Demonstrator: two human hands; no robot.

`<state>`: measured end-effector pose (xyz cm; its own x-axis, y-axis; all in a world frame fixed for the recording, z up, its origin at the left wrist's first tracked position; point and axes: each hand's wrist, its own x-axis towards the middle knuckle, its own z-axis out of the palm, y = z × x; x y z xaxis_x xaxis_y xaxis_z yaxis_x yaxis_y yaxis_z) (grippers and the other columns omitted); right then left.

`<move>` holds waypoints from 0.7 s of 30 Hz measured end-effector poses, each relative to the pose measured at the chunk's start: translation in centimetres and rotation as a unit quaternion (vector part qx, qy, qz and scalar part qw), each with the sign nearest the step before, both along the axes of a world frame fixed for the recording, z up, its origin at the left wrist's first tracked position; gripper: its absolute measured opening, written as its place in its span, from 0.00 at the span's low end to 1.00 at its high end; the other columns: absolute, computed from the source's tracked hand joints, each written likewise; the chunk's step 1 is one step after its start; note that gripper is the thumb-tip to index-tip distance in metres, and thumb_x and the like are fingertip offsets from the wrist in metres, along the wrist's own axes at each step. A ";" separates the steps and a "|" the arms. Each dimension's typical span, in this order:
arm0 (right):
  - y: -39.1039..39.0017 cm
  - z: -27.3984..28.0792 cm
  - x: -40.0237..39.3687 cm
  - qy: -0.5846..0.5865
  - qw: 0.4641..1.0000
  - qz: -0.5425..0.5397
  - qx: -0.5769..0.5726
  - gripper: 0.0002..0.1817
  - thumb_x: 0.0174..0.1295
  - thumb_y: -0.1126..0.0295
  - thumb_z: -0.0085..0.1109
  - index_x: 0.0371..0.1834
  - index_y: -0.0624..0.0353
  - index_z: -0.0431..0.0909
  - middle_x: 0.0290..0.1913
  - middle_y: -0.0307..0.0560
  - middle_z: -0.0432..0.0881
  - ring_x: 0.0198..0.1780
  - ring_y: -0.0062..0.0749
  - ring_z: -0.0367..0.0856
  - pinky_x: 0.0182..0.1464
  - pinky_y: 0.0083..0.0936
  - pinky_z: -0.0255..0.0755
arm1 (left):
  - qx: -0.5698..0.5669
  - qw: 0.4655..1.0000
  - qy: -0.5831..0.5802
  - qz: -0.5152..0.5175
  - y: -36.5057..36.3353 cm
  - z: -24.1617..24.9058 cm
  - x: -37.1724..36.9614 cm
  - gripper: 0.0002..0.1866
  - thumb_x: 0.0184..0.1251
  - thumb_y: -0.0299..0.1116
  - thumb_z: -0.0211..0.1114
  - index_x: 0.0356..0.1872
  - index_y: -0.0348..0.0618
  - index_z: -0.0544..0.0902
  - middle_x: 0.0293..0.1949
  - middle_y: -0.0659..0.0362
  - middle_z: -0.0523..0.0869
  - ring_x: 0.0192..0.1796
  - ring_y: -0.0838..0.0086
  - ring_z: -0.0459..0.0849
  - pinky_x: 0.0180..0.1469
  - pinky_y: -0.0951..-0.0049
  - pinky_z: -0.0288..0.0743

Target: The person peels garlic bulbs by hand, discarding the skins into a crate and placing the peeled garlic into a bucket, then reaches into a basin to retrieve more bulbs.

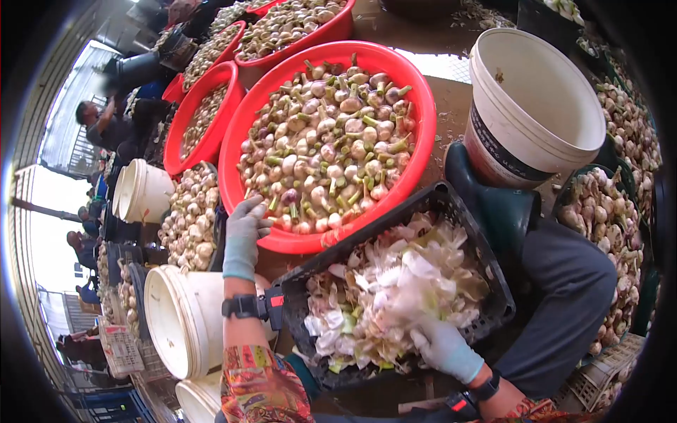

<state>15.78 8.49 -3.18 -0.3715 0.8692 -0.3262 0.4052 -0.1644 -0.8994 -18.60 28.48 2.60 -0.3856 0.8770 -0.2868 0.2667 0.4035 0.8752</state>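
A large red basin (424, 141) full of garlic bulbs (331, 151) stands in front of me. My left hand (247, 224), in a light glove, is at the basin's near left rim; its fingers are bent together, and whether they hold anything is hidden. Closer to me, a black crate (497, 271) holds a heap of loose garlic skins (384, 285). My right hand (441, 347), also gloved, reaches into the near right side of the crate at the skins. Its fingertips are partly blurred, so its grip cannot be made out.
A white bucket (543, 84) stands at the right beside a dark boot (493, 208). Another white bucket (185, 321) is at the left. Garlic piles (190, 218) lie on both sides. Red basins (201, 120) and several people are farther back.
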 end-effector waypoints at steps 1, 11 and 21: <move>0.4 0.0 0.0 -0.021 1.000 0.014 -0.010 0.09 0.63 0.66 0.51 0.35 0.62 0.72 0.30 0.61 0.77 0.35 0.60 0.77 0.38 0.46 0.71 | -0.045 0.998 0.042 -0.024 2.4 -2.4 -0.7 0.21 0.64 0.29 0.60 0.59 0.39 0.73 0.38 0.58 0.82 0.26 0.78 0.80 0.25 0.80 0.74; 3.0 0.6 -1.2 -0.010 0.993 -0.010 -0.117 0.09 0.62 0.69 0.52 0.37 0.65 0.73 0.28 0.66 0.75 0.34 0.64 0.75 0.35 0.44 0.69 | -0.270 0.869 0.340 -0.239 12.4 -14.6 -3.0 0.33 0.44 0.35 0.71 0.55 0.41 0.71 0.48 0.43 0.82 0.49 0.54 0.82 0.48 0.64 0.77; 0.8 3.0 0.4 0.036 0.998 -0.013 0.050 0.23 0.68 0.55 0.45 0.61 0.57 0.68 0.39 0.61 0.81 0.35 0.59 0.79 0.39 0.42 0.74 | 0.091 0.978 -0.187 0.017 -5.8 -1.0 8.9 0.21 0.51 0.28 0.72 0.46 0.36 0.74 0.37 0.59 0.80 0.38 0.77 0.80 0.37 0.79 0.77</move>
<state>16.16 9.25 -0.14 -0.3682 0.9056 -0.2104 0.3353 -0.0817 -0.9386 -9.69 22.64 1.62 -0.3127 0.9151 -0.2544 -0.0969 0.2358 0.9670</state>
